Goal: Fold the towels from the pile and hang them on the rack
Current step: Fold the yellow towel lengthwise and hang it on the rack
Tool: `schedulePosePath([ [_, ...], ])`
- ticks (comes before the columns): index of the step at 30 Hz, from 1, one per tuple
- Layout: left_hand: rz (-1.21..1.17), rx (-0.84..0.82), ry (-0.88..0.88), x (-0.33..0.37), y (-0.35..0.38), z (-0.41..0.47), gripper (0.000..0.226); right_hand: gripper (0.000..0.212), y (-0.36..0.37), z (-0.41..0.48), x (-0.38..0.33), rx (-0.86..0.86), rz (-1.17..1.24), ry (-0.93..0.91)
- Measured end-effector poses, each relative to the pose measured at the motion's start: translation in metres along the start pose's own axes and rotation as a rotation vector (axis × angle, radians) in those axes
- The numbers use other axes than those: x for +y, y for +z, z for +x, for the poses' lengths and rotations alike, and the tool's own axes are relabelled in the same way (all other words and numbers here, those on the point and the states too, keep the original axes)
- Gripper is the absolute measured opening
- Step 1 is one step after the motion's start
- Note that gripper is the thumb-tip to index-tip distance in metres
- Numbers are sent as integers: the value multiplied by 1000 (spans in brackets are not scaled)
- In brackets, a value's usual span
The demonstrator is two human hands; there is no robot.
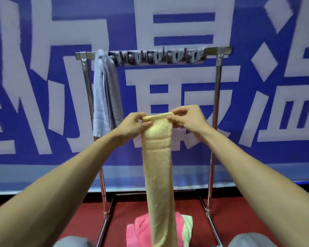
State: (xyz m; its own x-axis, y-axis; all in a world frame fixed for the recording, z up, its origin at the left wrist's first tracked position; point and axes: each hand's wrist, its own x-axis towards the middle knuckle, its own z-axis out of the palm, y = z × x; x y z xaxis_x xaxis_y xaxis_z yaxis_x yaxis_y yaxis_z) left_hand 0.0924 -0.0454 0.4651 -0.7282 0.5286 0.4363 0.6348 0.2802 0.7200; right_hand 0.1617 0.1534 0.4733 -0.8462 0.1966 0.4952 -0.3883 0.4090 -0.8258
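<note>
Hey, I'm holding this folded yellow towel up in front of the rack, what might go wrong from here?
1. The left hand and right hand only pinch the top edge of the yellow towel; the long folded strip could slip or fall open.
2. Its lower end hangs right by the pink towel below and may drag it.
3. Clips crowd the top bar of the rack beside the grey towel, so hanging it there might snag.

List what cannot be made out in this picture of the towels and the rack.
Head view only.
Pile: the yellow towel hangs in front of its middle and the bottom edge cuts it; how many towels it holds is unclear.
Yellow towel's lower end: cut off by the bottom edge.
Clips on the rack: blurred; their number and kind are unclear.
</note>
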Motion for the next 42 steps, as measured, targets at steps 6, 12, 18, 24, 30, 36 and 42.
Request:
schedulePosePath([
  [6,-217,268,263,93,-38,22,9,18,-21,34,-90,187,50,-206],
  [12,-84,357,193,107,-43,19,23,15,-22,37,-109,178,32,-203],
  [18,-44,570,213,124,-39,22,10,15,-28,36,-121,192,97,-269],
  [24,-204,369,121,123,-34,14,15,13,-28,33,-106,125,179,-198],
  [30,-247,310,34,109,-19,10,16,35,-17,17,-71,12,280,-42],
  [36,-407,327,-99,80,-4,12,18,54,-4,-6,-15,-189,445,233],
  [42,-588,345,-323,32,13,4,20,39,16,-35,49,-274,382,204],
])
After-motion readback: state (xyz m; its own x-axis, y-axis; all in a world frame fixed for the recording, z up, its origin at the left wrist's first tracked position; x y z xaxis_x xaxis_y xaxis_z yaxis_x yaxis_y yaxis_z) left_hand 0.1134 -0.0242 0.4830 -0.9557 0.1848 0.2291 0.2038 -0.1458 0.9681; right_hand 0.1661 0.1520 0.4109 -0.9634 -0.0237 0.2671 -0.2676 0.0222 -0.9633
